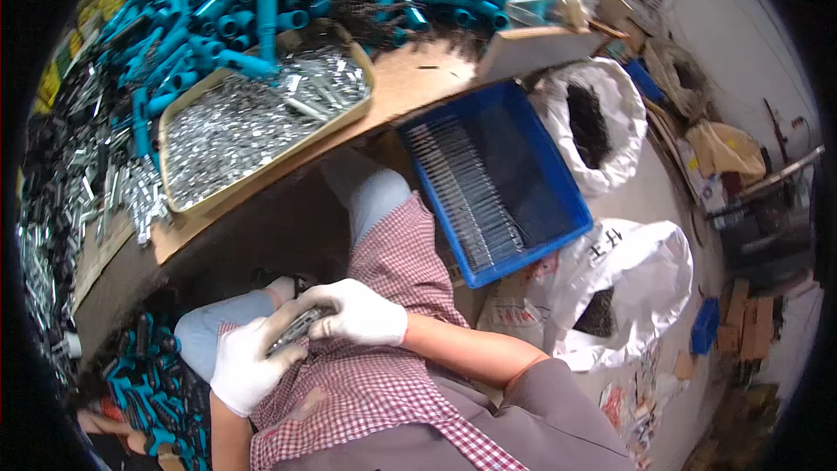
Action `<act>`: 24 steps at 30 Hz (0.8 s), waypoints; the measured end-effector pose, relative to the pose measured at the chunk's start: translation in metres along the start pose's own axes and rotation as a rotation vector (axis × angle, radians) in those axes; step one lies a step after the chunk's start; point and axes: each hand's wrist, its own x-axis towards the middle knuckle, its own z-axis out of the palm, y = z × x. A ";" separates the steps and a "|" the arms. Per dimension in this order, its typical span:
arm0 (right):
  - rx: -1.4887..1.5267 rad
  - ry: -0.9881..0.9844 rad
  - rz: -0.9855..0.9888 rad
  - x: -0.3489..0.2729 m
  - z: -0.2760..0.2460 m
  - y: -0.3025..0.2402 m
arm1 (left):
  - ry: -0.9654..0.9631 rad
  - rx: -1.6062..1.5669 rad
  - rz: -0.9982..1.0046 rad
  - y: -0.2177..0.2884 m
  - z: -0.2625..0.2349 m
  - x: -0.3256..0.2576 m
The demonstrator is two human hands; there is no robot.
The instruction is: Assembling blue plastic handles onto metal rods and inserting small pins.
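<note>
Two white plastic sacks point(610, 296) sit at right, beside a blue plastic crate point(523, 201). At lower centre, the gloved left hand point(248, 366) and gloved right hand point(357, 312) both close around a bundle of thin grey metal rods point(299, 329).

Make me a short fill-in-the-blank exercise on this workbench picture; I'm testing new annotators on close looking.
1. Both hands, the left hand and the right hand, wear ____ gloves.
2. The hands hold a bundle of metal rods together over the person's ____.
3. The crate with rows of thin rods is ____ in colour.
4. The tray on the bench is heaped with small ____ parts.

Missing words: white; lap; blue; metal
</note>
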 end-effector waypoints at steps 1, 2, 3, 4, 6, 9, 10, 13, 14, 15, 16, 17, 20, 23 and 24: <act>0.058 0.008 0.057 0.005 0.005 -0.003 | -0.002 -0.025 0.010 -0.004 -0.008 0.002; 0.090 -0.031 0.159 0.009 0.007 -0.005 | -0.005 -0.051 0.019 -0.009 -0.015 0.005; 0.043 -0.073 0.231 -0.035 -0.022 0.004 | 0.030 -0.133 -0.013 0.023 0.034 -0.001; -0.023 -0.040 0.093 -0.036 -0.024 0.012 | 0.037 -0.135 0.001 0.021 0.033 -0.001; -0.089 -0.033 0.053 -0.034 -0.041 -0.004 | 0.060 -0.117 0.017 0.018 0.027 0.002; -0.450 0.410 0.173 -0.047 -0.109 0.016 | 0.188 -0.215 -0.050 0.015 0.035 -0.002; -0.684 0.560 0.190 -0.058 -0.137 0.029 | 0.186 -0.221 -0.055 0.015 0.036 -0.006; -1.209 0.594 0.446 -0.100 -0.210 0.085 | 0.254 -0.254 -0.128 0.013 0.038 -0.008; -1.253 0.580 0.458 -0.110 -0.224 0.100 | 0.267 -0.256 -0.123 0.012 0.039 -0.007; -1.295 0.563 0.469 -0.119 -0.232 0.111 | 0.280 -0.256 -0.121 0.012 0.039 -0.008; -1.298 0.556 0.461 -0.122 -0.237 0.114 | 0.287 -0.255 -0.128 0.012 0.038 -0.009; -1.293 0.546 0.457 -0.125 -0.243 0.117 | 0.289 -0.265 -0.151 0.013 0.037 -0.009; -1.304 0.566 0.415 -0.109 -0.253 0.122 | 0.305 -0.283 -0.178 0.013 0.037 -0.008; -1.305 0.664 0.205 -0.066 -0.267 0.121 | 0.326 -0.288 -0.178 0.013 0.039 -0.007; -1.347 0.668 0.161 -0.048 -0.274 0.125 | 0.330 -0.283 -0.174 0.013 0.039 -0.007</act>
